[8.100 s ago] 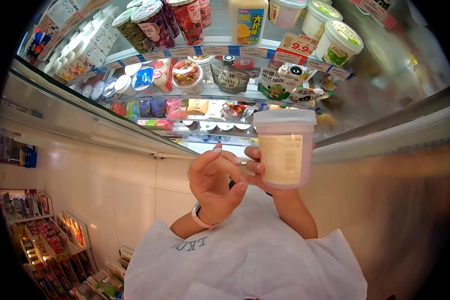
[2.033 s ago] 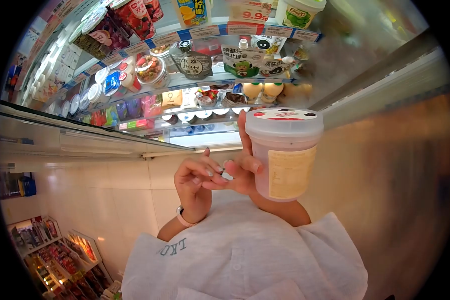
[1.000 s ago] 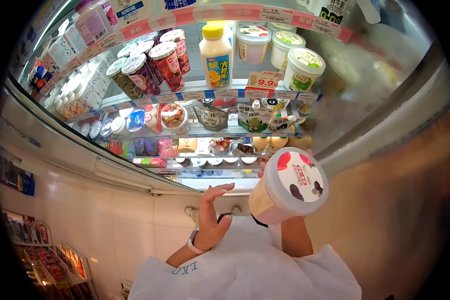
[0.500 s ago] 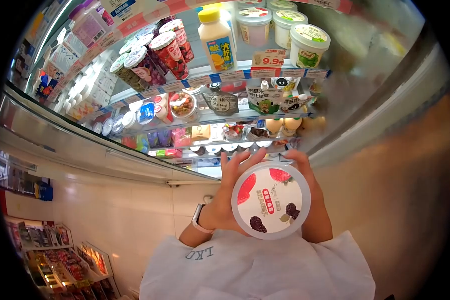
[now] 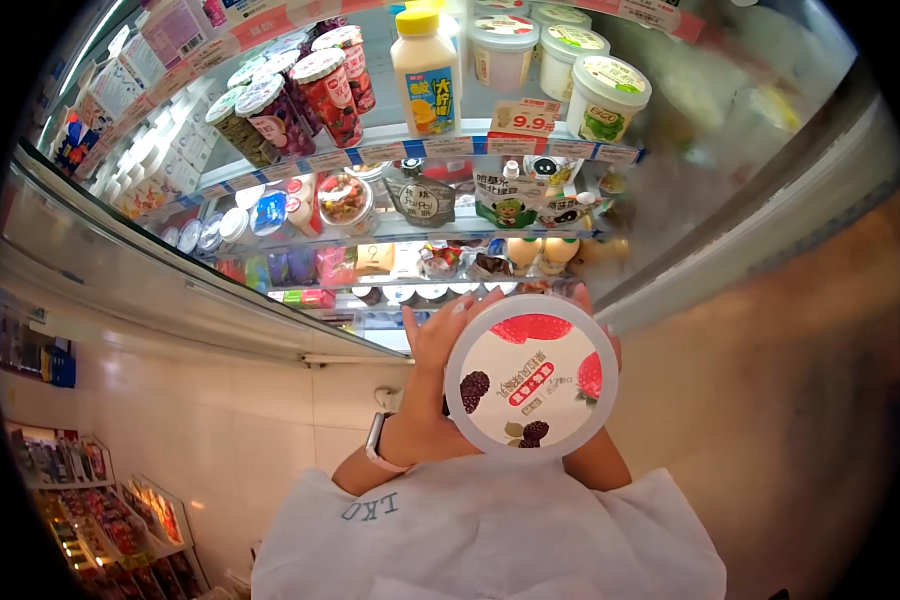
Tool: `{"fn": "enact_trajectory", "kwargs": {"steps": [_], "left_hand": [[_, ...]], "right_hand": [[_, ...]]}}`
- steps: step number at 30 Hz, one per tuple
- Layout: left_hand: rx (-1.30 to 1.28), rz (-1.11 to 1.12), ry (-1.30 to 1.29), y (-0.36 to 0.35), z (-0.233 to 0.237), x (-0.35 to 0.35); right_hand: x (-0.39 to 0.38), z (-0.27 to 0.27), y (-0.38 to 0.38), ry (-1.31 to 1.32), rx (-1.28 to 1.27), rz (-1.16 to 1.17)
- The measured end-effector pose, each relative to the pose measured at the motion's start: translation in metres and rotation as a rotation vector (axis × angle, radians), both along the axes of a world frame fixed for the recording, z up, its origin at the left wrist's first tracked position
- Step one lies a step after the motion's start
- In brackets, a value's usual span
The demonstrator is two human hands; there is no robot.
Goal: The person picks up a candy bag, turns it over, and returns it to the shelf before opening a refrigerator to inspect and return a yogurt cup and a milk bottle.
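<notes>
A round yogurt tub (image 5: 530, 385) with a white lid, printed with strawberries and blackberries, is held in front of my chest. My left hand (image 5: 432, 355) wraps its left side, fingers reaching past the far rim; a watch with a pale band (image 5: 375, 440) is on that wrist. On the tub's far right side, my right hand (image 5: 592, 312) grips it too, mostly hidden behind the lid. The lid faces up toward me and looks closed. Both hands are at the open front of a lit fridge, below its shelves.
Fridge shelves (image 5: 370, 150) hold fruit cups (image 5: 327, 95), a yellow-capped bottle (image 5: 425, 75), white tubs (image 5: 608, 95) and pouches (image 5: 510, 195). The fridge door (image 5: 740, 210) stands at the right, partly fogged. Snack racks (image 5: 110, 510) stand at lower left on the tiled floor.
The tub has been turned clockwise between my hands, so its printed strawberries now lie at the top and right. It sits slightly further left and higher in view. The shelves have shifted a little left.
</notes>
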State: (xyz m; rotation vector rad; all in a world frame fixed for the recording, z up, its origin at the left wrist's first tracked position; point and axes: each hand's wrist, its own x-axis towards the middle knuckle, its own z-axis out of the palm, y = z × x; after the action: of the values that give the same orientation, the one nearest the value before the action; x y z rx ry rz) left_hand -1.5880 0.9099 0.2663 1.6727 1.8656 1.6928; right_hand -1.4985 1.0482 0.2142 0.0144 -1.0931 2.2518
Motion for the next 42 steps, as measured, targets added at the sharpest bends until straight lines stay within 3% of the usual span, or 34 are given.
{"fn": "enact_trajectory", "kwargs": {"steps": [2,6,12,16,18,23,30,36,39,42], "left_hand": [[-0.08,0.032,0.027,-0.004,0.004,0.001],[0.03,0.041,-0.048,-0.007,0.001,0.007],[0.045,0.147,0.115,-0.006,0.005,0.01],[0.071,0.053,0.029,-0.009,0.0,0.008],[-0.001,0.003,-0.258,-0.013,-0.007,0.011],[-0.103,0.015,-0.114,-0.021,-0.004,0.006],[-0.053,-0.032,-0.137,-0.01,-0.006,0.014],[0.048,-0.032,-0.166,0.005,-0.013,0.026],[0.103,0.015,-0.17,0.009,-0.02,0.03],[0.164,0.108,-0.161,0.01,-0.026,0.032]], "right_hand": [[0.004,0.007,-0.005,-0.038,-0.111,0.081],[0.006,0.006,-0.008,-0.161,0.007,0.043],[0.008,0.006,-0.011,-0.062,-0.082,0.049],[0.011,0.006,-0.011,-0.044,-0.109,0.072],[0.012,0.01,-0.011,-0.052,-0.091,0.092],[0.01,0.012,-0.014,0.032,-0.044,0.102],[0.009,0.004,-0.013,-0.091,0.223,-0.056],[0.018,-0.008,-0.012,-0.222,0.647,-0.35],[0.024,-0.016,-0.011,-0.273,0.729,-0.394],[0.025,-0.028,-0.005,-0.223,0.75,-0.273]]}}
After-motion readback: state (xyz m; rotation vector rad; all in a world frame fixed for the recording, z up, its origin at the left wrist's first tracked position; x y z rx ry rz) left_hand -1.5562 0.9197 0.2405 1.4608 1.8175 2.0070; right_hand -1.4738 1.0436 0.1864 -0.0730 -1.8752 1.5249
